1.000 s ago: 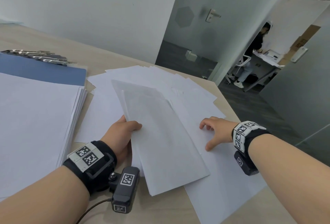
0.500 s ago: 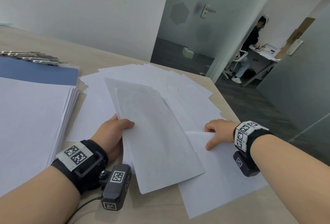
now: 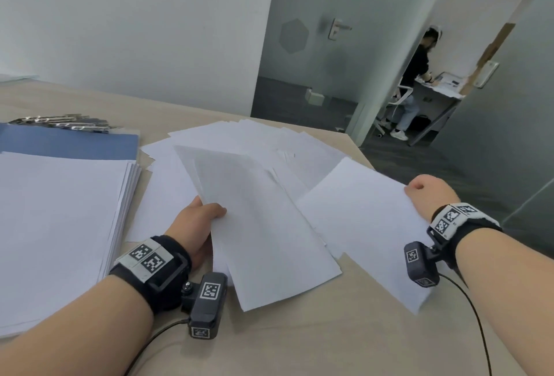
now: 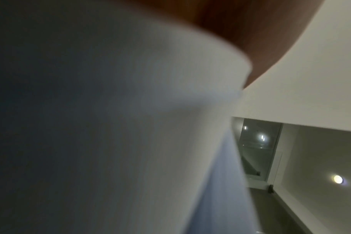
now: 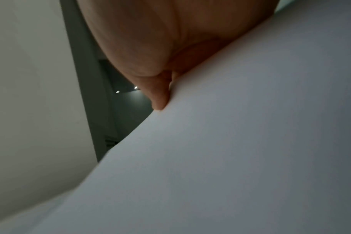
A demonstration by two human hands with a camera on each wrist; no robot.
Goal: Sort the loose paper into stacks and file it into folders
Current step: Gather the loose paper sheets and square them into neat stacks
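fingers of the right hand pinch the far right edge of a single sheet; the right wrist view shows a fingertip pressed on the paper's underside, with the rest of the grip hidden behind the sheet. fingers of the left hand are clamped on a small bundle of sheets, thumb on top at its left edge and the other fingers out of sight beneath.

judging by the layout, the step in hand is gathering: one loose page is being collected from the scattered loose paper, which lies just beyond and between both sets of fingertips. the next move probably calls for carrying the single sheet leftward, toward the left thumb, and sliding it square onto the bundle without creasing its free corner.

the bundle's long axis runs from near the left wrist away and slightly leftward, its short near edge hanging toward the person below the left fingers. the single sheet lies skewed to that, its long axis running from the far left down to the near right, with its near corner drooping below the right wrist.

left of the left knuckles, well apart from the held pages, sits a squared stack on the table, and beyond it a blue folder with metal clips at its far edge.
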